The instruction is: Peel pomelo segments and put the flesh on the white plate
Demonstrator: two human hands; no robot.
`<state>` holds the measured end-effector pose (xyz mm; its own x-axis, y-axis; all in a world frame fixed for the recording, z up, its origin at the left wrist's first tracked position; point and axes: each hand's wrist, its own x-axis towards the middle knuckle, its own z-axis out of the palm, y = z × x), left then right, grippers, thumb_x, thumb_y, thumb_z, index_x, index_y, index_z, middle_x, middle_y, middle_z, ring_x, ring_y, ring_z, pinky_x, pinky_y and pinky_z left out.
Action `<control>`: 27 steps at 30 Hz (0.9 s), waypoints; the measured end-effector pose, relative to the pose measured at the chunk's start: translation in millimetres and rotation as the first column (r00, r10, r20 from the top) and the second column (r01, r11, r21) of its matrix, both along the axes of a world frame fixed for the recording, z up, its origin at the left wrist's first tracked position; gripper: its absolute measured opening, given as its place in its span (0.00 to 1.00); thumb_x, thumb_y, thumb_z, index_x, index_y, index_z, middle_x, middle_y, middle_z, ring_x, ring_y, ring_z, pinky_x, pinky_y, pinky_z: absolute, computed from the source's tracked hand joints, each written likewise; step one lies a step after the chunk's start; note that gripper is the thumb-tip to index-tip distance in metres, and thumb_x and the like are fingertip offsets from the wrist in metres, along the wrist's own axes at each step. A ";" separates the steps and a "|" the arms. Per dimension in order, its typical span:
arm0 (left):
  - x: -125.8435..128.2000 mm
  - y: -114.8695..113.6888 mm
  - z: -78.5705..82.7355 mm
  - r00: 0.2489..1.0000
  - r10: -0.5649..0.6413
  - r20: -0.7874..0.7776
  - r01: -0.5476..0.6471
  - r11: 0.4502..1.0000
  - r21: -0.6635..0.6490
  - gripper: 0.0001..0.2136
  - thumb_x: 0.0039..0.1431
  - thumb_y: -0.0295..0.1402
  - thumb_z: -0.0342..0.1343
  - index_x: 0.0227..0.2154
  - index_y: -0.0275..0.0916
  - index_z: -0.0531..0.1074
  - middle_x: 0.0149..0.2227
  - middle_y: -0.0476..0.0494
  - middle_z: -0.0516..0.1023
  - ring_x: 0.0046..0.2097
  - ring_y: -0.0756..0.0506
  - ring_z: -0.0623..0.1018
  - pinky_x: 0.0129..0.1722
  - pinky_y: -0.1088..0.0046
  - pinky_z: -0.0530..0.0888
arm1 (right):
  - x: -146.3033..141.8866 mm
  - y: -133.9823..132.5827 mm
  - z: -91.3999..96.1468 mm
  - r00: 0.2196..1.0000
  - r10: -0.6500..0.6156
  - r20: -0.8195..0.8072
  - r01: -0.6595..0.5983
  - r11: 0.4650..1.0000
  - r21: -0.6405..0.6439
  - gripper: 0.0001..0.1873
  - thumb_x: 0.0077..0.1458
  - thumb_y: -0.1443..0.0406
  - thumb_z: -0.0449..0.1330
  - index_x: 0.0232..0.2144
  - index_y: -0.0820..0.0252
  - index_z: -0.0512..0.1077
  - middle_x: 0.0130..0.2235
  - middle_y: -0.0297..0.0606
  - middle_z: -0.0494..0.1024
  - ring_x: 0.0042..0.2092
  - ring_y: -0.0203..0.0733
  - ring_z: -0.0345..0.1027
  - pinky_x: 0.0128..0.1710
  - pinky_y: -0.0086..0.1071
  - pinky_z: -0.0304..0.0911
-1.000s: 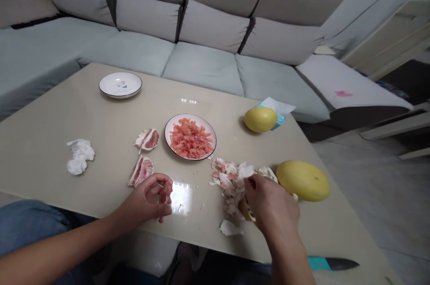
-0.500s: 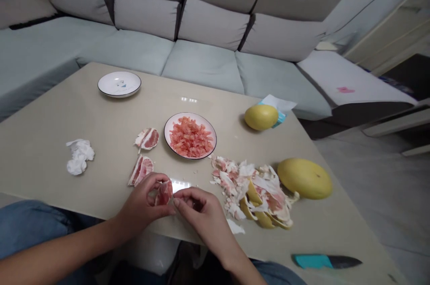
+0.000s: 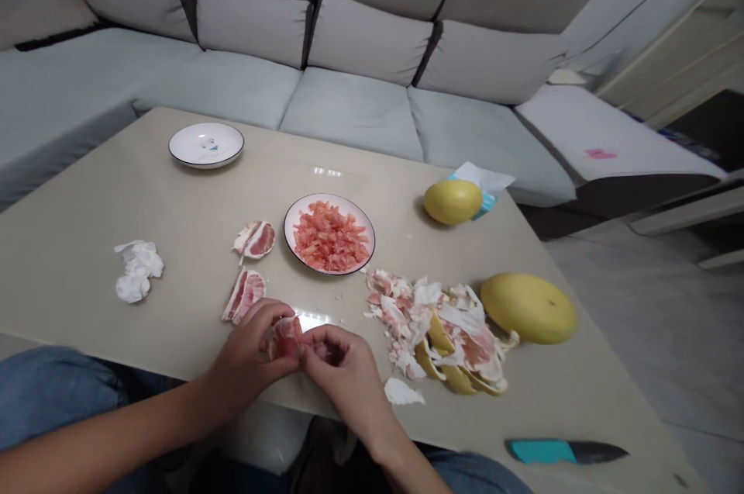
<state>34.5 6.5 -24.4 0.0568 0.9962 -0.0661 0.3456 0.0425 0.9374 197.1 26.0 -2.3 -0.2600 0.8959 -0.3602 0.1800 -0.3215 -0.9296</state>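
A reddish pomelo segment (image 3: 284, 339) is gripped between the thumb and fingers of my left hand (image 3: 253, 347), just over the table's near edge. The fingertips of my right hand (image 3: 340, 366) pinch at the right edge of that segment; whether they hold a bit of membrane cannot be made out. Just beyond my left hand lie two more pieces of pomelo, a nearer piece (image 3: 244, 295) and a farther piece (image 3: 256, 240). A dark-rimmed plate (image 3: 289, 247) holds a heap of peeled pink pulp (image 3: 331, 238).
Peel and membrane scraps (image 3: 442, 331) are piled right of my hands, beside a whole pomelo (image 3: 528, 308). Another pomelo (image 3: 453, 202) rests by a tissue pack (image 3: 487, 203). A teal-handled knife (image 3: 563, 451) lies near right. Crumpled tissue (image 3: 138, 271) and a second plate (image 3: 206, 160) are left.
My right fingertips have shifted slightly on the segment's edge, and the segment has turned a little. A white scrap near my right wrist shows more fully. Other things stay put.
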 end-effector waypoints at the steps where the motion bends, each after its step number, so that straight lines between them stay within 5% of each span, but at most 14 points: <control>1: 0.4 -0.5 -0.7 1.000 0.004 0.029 -0.003 1.000 -0.012 0.16 0.48 0.29 0.63 0.41 0.44 0.70 0.45 0.44 0.71 0.46 0.41 0.73 0.37 0.71 0.76 | -0.1 0.4 -0.6 1.000 -0.007 -0.007 0.007 1.000 0.004 0.09 0.45 0.62 0.62 0.25 0.64 0.76 0.20 0.29 0.67 0.23 0.30 0.54 0.22 0.25 0.49; 6: 3.3 -2.2 -4.3 0.959 0.022 0.284 0.019 0.990 -0.140 0.18 0.48 0.31 0.64 0.43 0.45 0.68 0.44 0.44 0.71 0.46 0.41 0.73 0.36 0.72 0.75 | 0.8 2.1 -3.0 0.998 -0.014 -0.062 0.013 1.000 -0.015 0.10 0.44 0.59 0.63 0.24 0.62 0.75 0.19 0.28 0.67 0.22 0.30 0.53 0.22 0.25 0.47; 12: 4.5 -0.5 -8.2 0.809 0.010 0.588 0.171 0.953 -0.252 0.18 0.48 0.28 0.65 0.41 0.43 0.66 0.36 0.49 0.70 0.39 0.47 0.73 0.39 0.72 0.72 | 1.7 1.0 -2.0 0.996 0.034 -0.088 -0.037 0.999 -0.033 0.07 0.45 0.63 0.61 0.25 0.63 0.73 0.19 0.28 0.67 0.21 0.29 0.52 0.21 0.24 0.48; 23: 0.7 -0.7 8.4 0.642 0.102 0.760 0.311 0.871 -0.380 0.16 0.49 0.29 0.66 0.40 0.42 0.67 0.39 0.50 0.69 0.37 0.49 0.73 0.43 0.56 0.77 | 8.7 11.0 -5.4 0.999 0.005 -0.044 -0.004 1.000 0.026 0.07 0.45 0.63 0.60 0.24 0.62 0.70 0.19 0.26 0.62 0.21 0.29 0.51 0.22 0.24 0.48; 27: -1.8 0.8 11.8 0.633 0.130 0.764 0.296 0.870 -0.393 0.17 0.47 0.30 0.67 0.38 0.43 0.67 0.41 0.48 0.71 0.41 0.44 0.77 0.42 0.55 0.77 | 17.5 16.3 0.3 0.989 -0.072 0.129 0.040 0.971 0.235 0.01 0.42 0.68 0.57 0.22 0.60 0.68 0.20 0.26 0.60 0.23 0.31 0.51 0.23 0.25 0.49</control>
